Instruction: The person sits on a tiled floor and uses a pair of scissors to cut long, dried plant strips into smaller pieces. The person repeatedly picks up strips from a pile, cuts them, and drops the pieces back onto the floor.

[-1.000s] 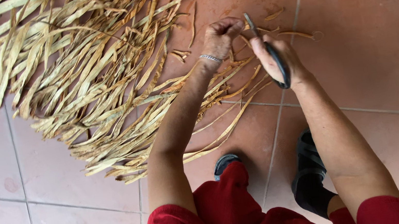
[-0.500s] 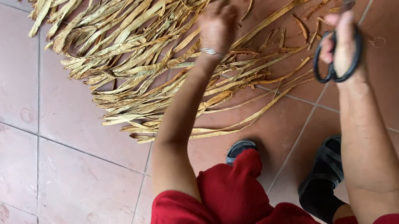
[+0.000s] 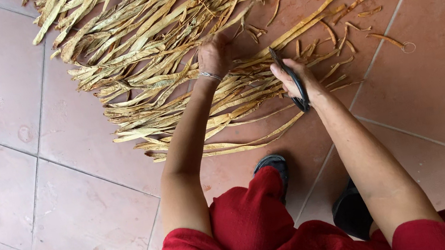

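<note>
Left hand (image 3: 214, 55) is down on the leaves (image 3: 165, 46), fingers curled in and closed on a few strips near the pile's right side. Reads as pinning or gathering them so they don't slide on the tile. Exact strip it grips: can't tell, fingers are hidden behind the knuckles.

Right hand (image 3: 298, 80) is wrapped around the black scissors (image 3: 291, 77), fingers through or around the handles, blades pointing up and away toward the pile. Blades look closed or nearly so, but the tip is too thin to be sure. Scissors sit just right of the left hand, over the loose strip ends, not touching the left hand.

Leaves: dry, tan, long strips fanned across the floor (image 3: 39, 185) from top left to centre right, ends pointing toward the person. A few short offcuts (image 3: 354, 10) lie apart to the right, plus a small ring (image 3: 409, 47) on the tile further right.

Room: bare tile to the left and lower left of the pile and on the right past the offcuts. Tight below: red trousers (image 3: 247, 220) and two dark shoes (image 3: 274, 165) sit just under the pile's near edge, between the forearms.
</note>
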